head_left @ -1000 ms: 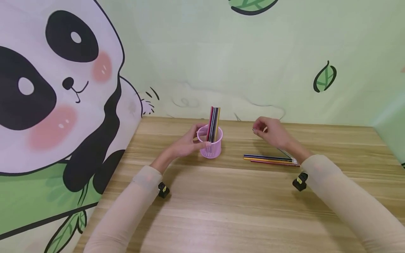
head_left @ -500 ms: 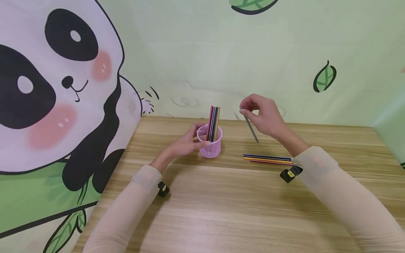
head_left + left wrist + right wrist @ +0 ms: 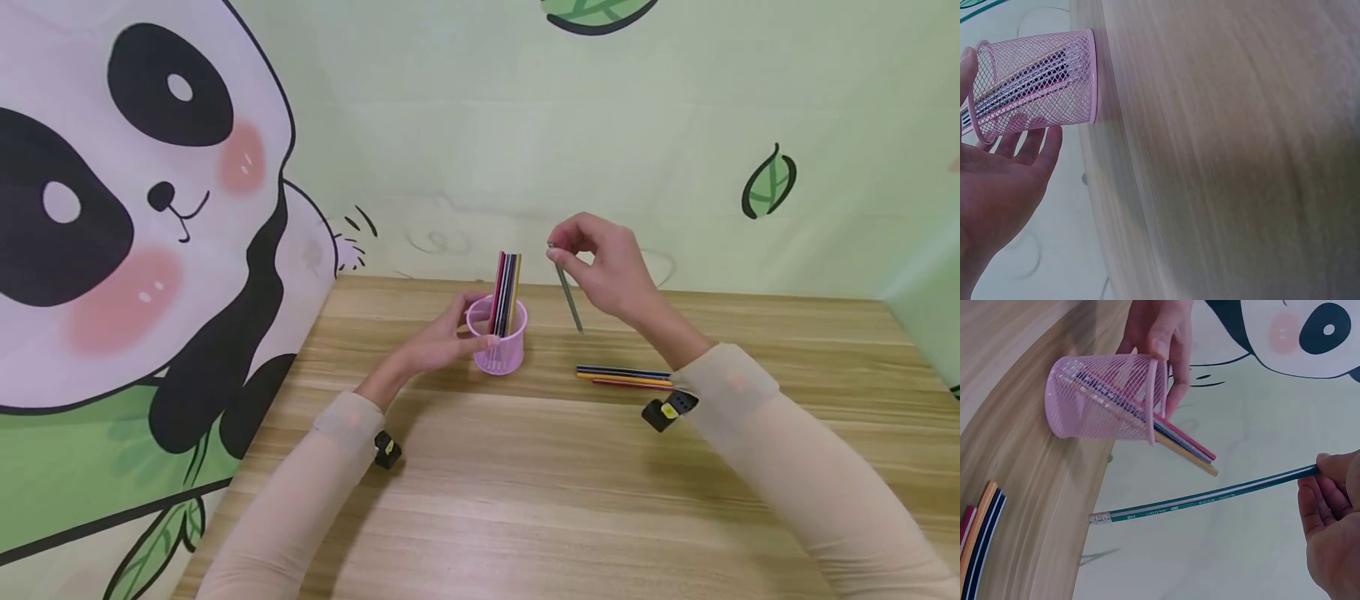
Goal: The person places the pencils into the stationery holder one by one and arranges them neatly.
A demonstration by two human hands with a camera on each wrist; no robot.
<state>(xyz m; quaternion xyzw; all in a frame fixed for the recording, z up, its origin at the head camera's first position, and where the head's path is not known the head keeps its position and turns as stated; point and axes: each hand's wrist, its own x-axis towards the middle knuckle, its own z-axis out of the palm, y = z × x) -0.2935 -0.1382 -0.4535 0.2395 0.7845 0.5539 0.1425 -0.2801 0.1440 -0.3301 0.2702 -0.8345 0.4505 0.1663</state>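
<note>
My left hand [image 3: 442,343] holds the pink mesh pencil cup [image 3: 501,360] upright on the table, thumb and fingers around its rim. Several pencils [image 3: 506,287] in red, black and yellow lean together inside it; the left wrist view shows their lower parts through the mesh [image 3: 1041,65]. To the right of the cup and above the table, my right hand [image 3: 609,268] pinches a green pencil [image 3: 1210,499] by its upper end. The pencil hangs slanted, its metal-ferrule end lowest, apart from the cup.
Loose pencils [image 3: 624,376] in dark blue, orange and red lie side by side on the wooden table [image 3: 487,483], partly hidden by my right sleeve. A wall [image 3: 465,125] with panda and leaf pictures stands behind the table.
My right hand has lifted the green pencil off the table area and carried it up and left, closer to the cup. The left hand and cup have stayed put.
</note>
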